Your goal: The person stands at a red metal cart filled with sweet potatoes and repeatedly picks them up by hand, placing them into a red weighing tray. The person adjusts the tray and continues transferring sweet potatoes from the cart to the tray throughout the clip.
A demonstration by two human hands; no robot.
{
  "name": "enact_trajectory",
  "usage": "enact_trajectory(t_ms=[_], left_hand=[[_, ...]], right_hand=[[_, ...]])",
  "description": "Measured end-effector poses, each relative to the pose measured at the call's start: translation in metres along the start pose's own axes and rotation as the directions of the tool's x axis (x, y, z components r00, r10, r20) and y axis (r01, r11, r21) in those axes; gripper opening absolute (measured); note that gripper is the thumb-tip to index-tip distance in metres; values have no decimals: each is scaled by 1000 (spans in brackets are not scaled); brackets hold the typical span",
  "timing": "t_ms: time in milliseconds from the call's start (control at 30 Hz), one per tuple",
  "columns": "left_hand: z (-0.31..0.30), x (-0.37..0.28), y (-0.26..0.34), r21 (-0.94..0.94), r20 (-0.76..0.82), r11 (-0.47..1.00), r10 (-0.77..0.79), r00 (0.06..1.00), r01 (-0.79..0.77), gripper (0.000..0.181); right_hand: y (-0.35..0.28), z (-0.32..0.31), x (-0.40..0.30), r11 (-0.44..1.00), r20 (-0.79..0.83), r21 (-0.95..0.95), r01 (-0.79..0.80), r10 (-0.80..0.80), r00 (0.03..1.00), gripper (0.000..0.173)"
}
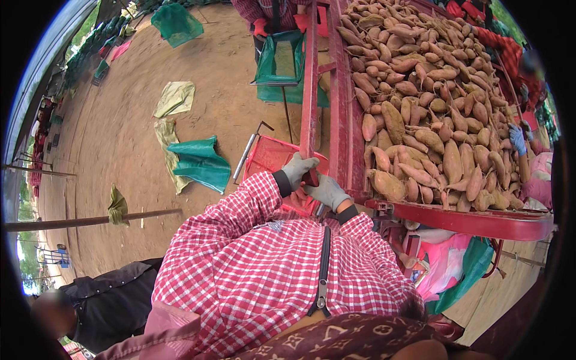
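Observation:
My left hand (295, 171), in a grey work glove, is closed around the near end of a red metal side rail (309, 90). Just below it, my right hand (328, 192), gloved the same way, holds the same rail end from the other side. Under both hands stands a red plastic basket (270, 155), partly hidden by my sleeves, with some sweet potatoes in it. To the right of my hands, a red truck bed (344, 135) carries a large heap of sweet potatoes (427, 108).
A person in red gloves (260, 27) stands at a green bag on a metal stand (274, 83). Workers are beyond the heap, one with a blue glove (517, 139). A person in dark clothing (117, 297) is at lower left. A green sack (202, 162) lies on the dirt floor (112, 135).

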State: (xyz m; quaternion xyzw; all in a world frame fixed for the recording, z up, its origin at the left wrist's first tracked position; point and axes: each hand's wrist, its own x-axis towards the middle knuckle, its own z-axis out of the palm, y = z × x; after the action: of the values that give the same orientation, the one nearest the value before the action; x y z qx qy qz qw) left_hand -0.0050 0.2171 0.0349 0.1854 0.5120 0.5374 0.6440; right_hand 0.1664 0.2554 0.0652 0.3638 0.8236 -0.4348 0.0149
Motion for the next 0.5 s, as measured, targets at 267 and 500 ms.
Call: enact_trajectory(t_ms=[267, 500], left_hand=[[4, -2, -4, -29, -14, 998, 58, 998, -58, 19], [-2, 14, -2, -41, 4, 997, 58, 998, -58, 15]], right_hand=[[13, 8, 3, 999, 0, 31, -22, 22, 1000, 57], [13, 2, 15, 999, -21, 27, -20, 21, 1000, 54]])
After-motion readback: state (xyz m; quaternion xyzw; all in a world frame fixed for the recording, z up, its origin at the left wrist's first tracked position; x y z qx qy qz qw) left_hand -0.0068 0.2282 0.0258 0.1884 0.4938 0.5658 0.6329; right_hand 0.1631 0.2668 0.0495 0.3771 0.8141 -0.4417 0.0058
